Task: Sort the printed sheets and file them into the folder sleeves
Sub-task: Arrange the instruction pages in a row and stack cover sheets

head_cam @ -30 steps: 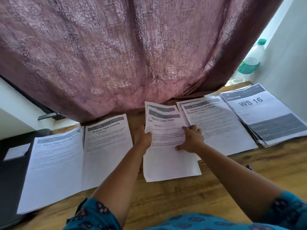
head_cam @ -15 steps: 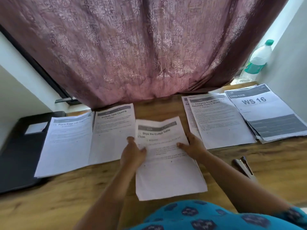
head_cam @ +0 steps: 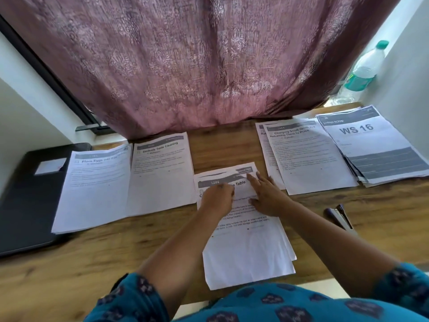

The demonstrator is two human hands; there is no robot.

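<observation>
Head view: "WS 16" sheet (head_cam: 373,145), "LIVING ROOM".

A home study corner is suggested. A wooden desk (head_cam: 97,259) is set against a window, which is covered by a patterned mauve curtain (head_cam: 197,61). Plain white walls are seen at 9 and 3 o'clock, and a plastic water bottle (head_cam: 364,68) is stood on the sill at 2 o'clock.
</observation>
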